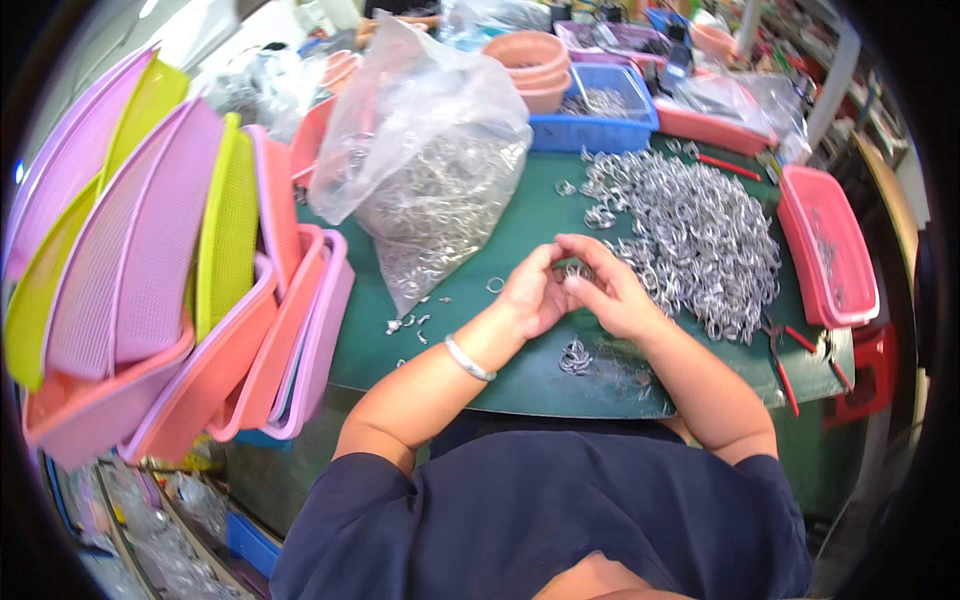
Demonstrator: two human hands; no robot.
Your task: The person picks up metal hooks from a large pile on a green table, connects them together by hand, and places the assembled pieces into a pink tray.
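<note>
Both hands meet over the middle of the green worktop (520,230), just left of the big heap of metal rings (690,240). The left hand (533,295) is curled, fingers pinched toward the right hand (605,290), whose fingers are likewise bent inward; between the fingertips sits what looks like a small metal ring (572,270), though it is too small and too covered by the fingers to be sure which hand grips it. A silver bracelet (468,359) circles the left wrist.

Nearer the person than the heap, a small bunch of linked rings (575,356) lies on the worktop, just below the hands. A single loose ring (495,285) rests left of the hands, and a few scattered bits (410,323) lie farther left, at the foot of a clear plastic bag of rings (425,170) that stands left of the heap and blocks the view behind it. Right of the heap sits a pink tray (830,250), and red-handled pliers (782,355) lie at the heap's near right corner. Beyond the heap is a blue basket (600,125), with stacked terracotta-coloured bowls (530,62) beside it. Far left of the heap, pink, lilac and yellow trays (180,260) lean stacked on edge
</note>
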